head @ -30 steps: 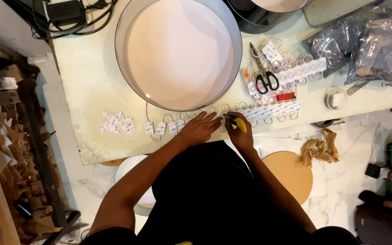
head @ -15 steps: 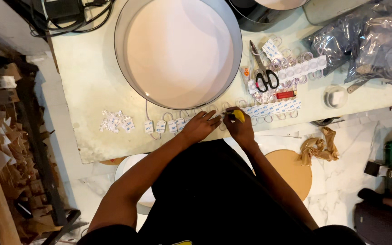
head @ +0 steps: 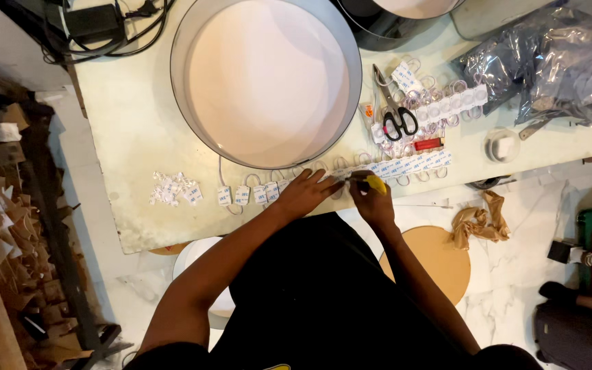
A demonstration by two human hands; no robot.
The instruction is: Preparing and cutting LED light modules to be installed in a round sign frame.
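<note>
left hand [head: 304, 195] presses the wired strip of little white modules [head: 405, 166] at the counter [head: 125, 137] edge mid-frame, right hand [head: 371, 200] fingers pinching a yellow cutter [head: 375, 183], which could easily nick the wire.

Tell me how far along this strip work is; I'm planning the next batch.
Looks done: white modules left of the left hand, scraps piled beyond. In hand: the right hand works a yellow tool at the strip. Left: modules rightward, plus the heap by the scissors.

Black top, bare forearms, no gloves/rings.
</note>
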